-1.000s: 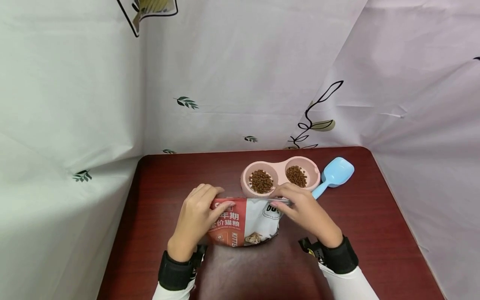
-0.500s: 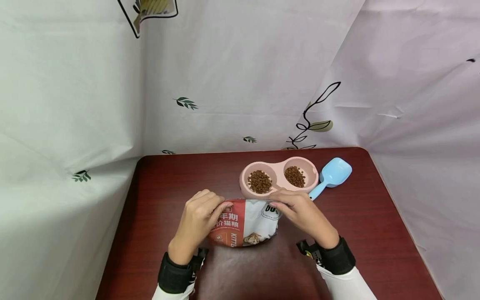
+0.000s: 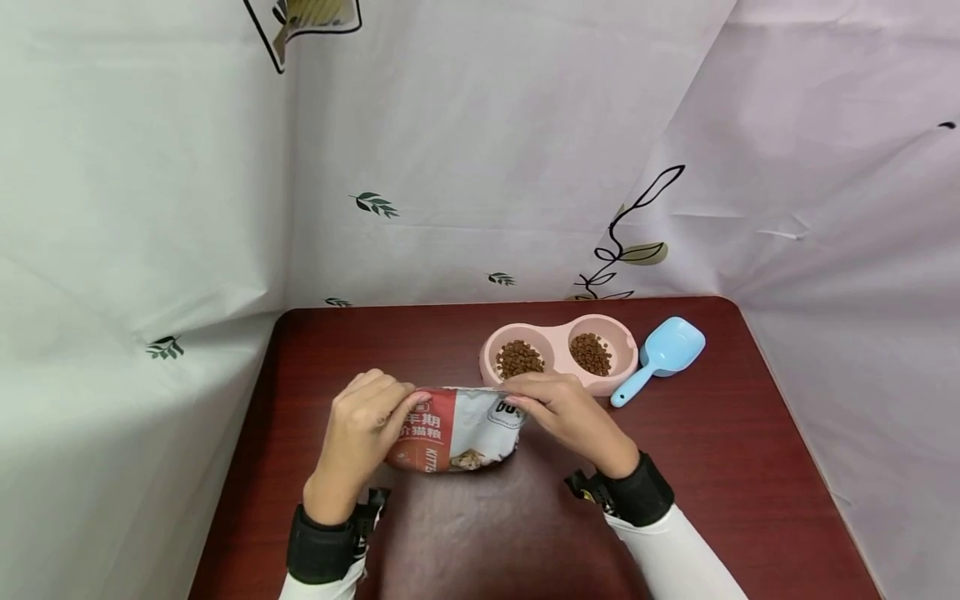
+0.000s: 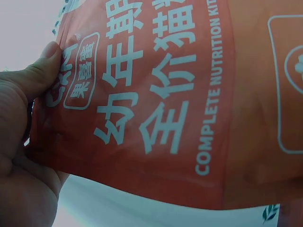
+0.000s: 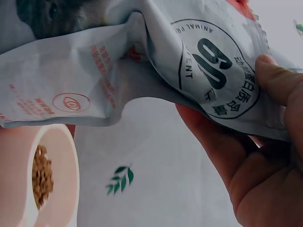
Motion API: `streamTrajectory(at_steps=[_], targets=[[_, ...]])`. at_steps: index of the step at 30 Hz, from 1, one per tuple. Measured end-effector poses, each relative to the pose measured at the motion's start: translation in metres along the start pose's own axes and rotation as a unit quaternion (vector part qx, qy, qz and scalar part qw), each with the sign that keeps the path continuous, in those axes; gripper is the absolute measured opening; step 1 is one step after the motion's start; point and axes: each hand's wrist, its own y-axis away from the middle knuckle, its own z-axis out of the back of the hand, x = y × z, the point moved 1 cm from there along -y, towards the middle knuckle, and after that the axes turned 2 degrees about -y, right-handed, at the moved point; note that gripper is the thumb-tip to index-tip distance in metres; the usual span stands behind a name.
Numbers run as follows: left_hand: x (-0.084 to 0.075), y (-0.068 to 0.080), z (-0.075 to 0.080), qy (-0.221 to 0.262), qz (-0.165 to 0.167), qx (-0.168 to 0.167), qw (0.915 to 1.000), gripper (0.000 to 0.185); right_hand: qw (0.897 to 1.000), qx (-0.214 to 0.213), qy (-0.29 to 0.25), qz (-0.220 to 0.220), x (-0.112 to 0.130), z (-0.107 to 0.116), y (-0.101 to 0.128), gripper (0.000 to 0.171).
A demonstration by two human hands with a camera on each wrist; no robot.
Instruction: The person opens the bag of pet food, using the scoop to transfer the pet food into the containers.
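A red and white bag of cat food [image 3: 457, 429] is held between both hands by its top edge. My left hand [image 3: 358, 435] pinches the red end, thumb on the front; in the left wrist view the thumb [image 4: 40, 71] presses on the printed panel. With thumb and fingers my right hand [image 3: 573, 417] grips the white end, and the right wrist view shows the bag [image 5: 213, 71] creased beside that grip. Just beyond the right hand sits a pink double bowl [image 3: 557, 333], with brown kibble [image 3: 590, 354] in both sides.
A light blue scoop [image 3: 671, 346] lies right of the bowl, its handle pointing toward the front. Dark red wood makes up the table [image 3: 360, 342]. White cloth [image 3: 450, 150] with leaf prints hangs behind and at both sides.
Both hands have shifted left and slightly away from the front with the bag. More of the bowl's right front and the whole scoop handle now show. The grips look unchanged.
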Motion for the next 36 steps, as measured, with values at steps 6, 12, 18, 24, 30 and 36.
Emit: streamTrajectory(at_steps=[6, 12, 18, 24, 30, 36], targets=[[0.012, 0.000, 0.007, -0.015, 0.009, -0.001, 0.9998, 0.037, 1.000, -0.019, 0.018, 0.016, 0.001, -0.009, -0.012, 0.020], [0.024, -0.003, 0.009, -0.023, 0.035, 0.010, 0.9991, 0.018, 0.999, -0.025, 0.022, 0.014, 0.002, -0.014, -0.024, 0.016], [0.031, -0.003, 0.010, -0.027, 0.075, 0.030, 0.9963, 0.020, 0.999, -0.015, 0.011, -0.028, -0.001, -0.015, -0.030, 0.019], [0.032, 0.004, 0.009, -0.005, 0.072, 0.009, 0.9974, 0.033, 0.997, -0.001, -0.019, -0.074, -0.003, -0.012, -0.022, 0.024], [0.032, 0.014, 0.009, 0.006, 0.103, 0.014, 0.9945, 0.052, 0.995, 0.005, -0.032, -0.095, -0.006, -0.012, -0.010, 0.028], [0.032, 0.028, 0.013, 0.008, 0.157, 0.039, 0.9868, 0.069, 0.992, 0.019, -0.049, -0.112, -0.011, -0.005, 0.011, 0.032]])
